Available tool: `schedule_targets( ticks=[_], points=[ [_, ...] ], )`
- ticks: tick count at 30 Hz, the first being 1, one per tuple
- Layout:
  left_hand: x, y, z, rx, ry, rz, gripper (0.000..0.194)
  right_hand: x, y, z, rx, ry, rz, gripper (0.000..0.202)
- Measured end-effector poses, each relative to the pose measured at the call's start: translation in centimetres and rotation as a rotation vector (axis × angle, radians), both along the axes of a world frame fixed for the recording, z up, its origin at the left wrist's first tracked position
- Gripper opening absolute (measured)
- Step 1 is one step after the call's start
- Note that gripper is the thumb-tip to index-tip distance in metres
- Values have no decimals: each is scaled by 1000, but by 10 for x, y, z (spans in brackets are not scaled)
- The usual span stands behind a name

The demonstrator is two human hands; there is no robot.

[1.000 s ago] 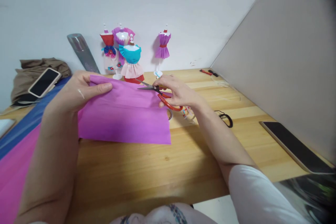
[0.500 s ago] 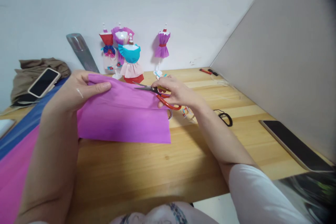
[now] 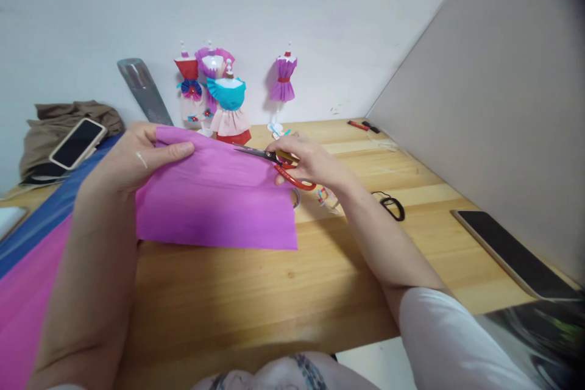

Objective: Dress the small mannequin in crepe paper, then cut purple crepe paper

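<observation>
A purple sheet (image 3: pixel 219 213) lies partly on the wooden table, its upper part raised and folded. My left hand (image 3: pixel 141 158) pinches its upper left corner, thumb on top and fingers hidden behind. My right hand (image 3: pixel 306 161) is closed around the red-handled scissors (image 3: pixel 295 178). Their dark blades point left along the sheet's upper edge, nearly closed together. A ring-shaped item (image 3: pixel 297 198) shows partly past the sheet's right edge.
Small dress forms, one in a blue top (image 3: pixel 228 97) and one in purple (image 3: pixel 284 79), stand by the wall. A phone (image 3: pixel 514 253) lies right, a black band (image 3: pixel 393 208) nearer. Another phone (image 3: pixel 77 143) rests on brown cloth (image 3: pixel 43 134) at left.
The scissor blades have drawn closer together at the sheet's upper edge. Both hands keep nearly the same place and hold.
</observation>
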State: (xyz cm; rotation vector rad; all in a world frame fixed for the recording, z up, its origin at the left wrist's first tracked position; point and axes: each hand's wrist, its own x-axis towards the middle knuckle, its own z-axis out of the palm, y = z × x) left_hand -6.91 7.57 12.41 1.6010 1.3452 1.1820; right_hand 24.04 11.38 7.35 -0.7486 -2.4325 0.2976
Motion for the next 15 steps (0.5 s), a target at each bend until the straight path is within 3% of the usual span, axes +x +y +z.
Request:
schedule_targets(
  ticks=[9,15],
  points=[
    [-1,1,0,9,32,30,21,4,0,-2,1,57,-60,42],
    [-4,-2,5,9,75,48,28,36,-3,10,13,55,-222,44]
  ],
)
